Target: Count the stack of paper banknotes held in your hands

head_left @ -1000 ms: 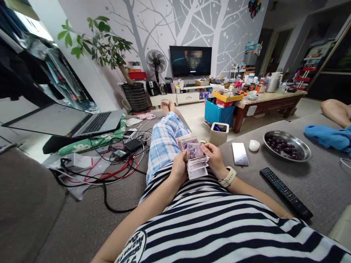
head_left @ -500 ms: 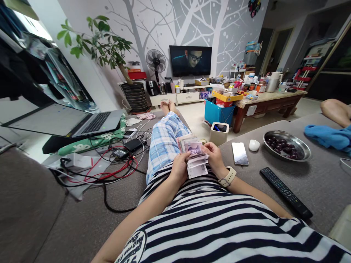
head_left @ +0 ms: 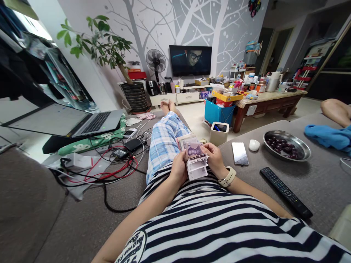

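A fanned stack of purple banknotes [head_left: 194, 149] is between my two hands above my lap. My left hand [head_left: 178, 168] grips the stack's left edge, its fingers hidden behind the notes. On the opposite side, my right hand [head_left: 214, 157] pinches the top note near its upper right corner. A portrait and a numeral 5 show on that note. Lower notes [head_left: 197, 172] hang below in overlapping layers. More notes of paler and pinkish colours [head_left: 184, 140] stick out beyond the stack, over the plaid trousers [head_left: 164, 142].
Right of me on the sofa lie a phone [head_left: 240, 153], a white case [head_left: 254, 145], a remote [head_left: 285, 191] and a steel bowl [head_left: 307, 155] of dark fruit. Tangled cables [head_left: 109, 175] and a laptop [head_left: 95, 122] are at left. Another person's bare leg [head_left: 335, 112] shows far right.
The top note has shifted slightly and now lies flatter, with its portrait more visible. The fanned layers beneath have spread a little lower. Both hands stay in nearly the same place.
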`<state>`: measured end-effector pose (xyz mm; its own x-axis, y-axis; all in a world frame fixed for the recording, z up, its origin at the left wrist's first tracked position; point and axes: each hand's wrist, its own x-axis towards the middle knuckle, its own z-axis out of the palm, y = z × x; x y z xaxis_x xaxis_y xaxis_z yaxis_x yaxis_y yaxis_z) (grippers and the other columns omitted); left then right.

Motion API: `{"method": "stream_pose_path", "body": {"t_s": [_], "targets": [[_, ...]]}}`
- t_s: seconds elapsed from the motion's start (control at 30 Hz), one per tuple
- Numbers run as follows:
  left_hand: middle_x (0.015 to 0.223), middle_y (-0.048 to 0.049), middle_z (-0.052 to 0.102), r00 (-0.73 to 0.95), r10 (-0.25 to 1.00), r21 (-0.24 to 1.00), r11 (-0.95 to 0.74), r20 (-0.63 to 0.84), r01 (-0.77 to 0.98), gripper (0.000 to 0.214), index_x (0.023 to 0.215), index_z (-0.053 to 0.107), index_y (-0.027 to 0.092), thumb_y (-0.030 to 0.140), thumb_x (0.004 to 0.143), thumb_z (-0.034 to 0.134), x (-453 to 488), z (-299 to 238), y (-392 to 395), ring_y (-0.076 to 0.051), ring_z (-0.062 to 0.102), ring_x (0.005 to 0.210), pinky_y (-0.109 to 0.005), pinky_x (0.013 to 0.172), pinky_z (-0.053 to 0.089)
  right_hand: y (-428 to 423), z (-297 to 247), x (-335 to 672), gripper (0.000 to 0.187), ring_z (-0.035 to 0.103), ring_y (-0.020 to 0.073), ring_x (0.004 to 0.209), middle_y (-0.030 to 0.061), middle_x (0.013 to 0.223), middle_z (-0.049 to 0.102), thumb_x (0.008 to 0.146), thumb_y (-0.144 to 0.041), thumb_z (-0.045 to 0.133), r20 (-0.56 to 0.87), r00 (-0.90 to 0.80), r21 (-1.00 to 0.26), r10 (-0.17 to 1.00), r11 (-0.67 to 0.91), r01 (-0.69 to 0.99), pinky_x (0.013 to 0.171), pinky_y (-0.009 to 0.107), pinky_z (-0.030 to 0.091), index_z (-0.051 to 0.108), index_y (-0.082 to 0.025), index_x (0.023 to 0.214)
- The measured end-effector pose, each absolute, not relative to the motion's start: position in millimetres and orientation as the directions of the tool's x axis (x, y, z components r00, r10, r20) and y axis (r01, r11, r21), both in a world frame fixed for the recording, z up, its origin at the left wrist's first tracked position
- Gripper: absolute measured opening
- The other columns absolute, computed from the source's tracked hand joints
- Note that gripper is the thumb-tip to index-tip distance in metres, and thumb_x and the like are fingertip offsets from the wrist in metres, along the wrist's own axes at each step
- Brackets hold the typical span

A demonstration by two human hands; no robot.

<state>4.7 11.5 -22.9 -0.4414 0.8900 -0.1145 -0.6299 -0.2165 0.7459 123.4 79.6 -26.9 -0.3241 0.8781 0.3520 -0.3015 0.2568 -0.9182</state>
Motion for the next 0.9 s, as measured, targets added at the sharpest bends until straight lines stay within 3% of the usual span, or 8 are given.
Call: {"method": "stream_pose_path", "body": {"t_s": [0.7,0.9], "targets": [[0.093,-0.0104,0.082,-0.439,0.891,0.751,-0.212,-0.114,-0.626,0.022,0.095,0.073,0.013,0.027,0.077,0.072,4.6,-23.6,11.6,-0.031,0.077,0.104,-0.045,0.098,0.060,78.0,-25.8,123.4,0.042,0.047,0.0149,0.061,-0.0017,0.064,0.057,0.076,-0.062,0.075,0.370,-0.321,-0.908,0.872,0.265,-0.325,0.058,0.029,0.041,0.063,-0.022,0.072],[0.093,-0.0118,0.081,-0.435,0.894,0.751,-0.212,-0.110,-0.625,0.025,0.096,0.073,0.012,0.029,0.078,0.072,4.7,-24.9,12.4,-0.031,0.077,0.101,-0.044,0.098,0.059,79.1,-26.8,123.6,0.049,0.045,0.0143,0.055,-0.0021,0.057,0.055,0.081,-0.069,0.067,0.371,-0.354,-0.914,0.858,0.269,-0.305,0.058,0.031,0.041,0.059,-0.023,0.066]]}}
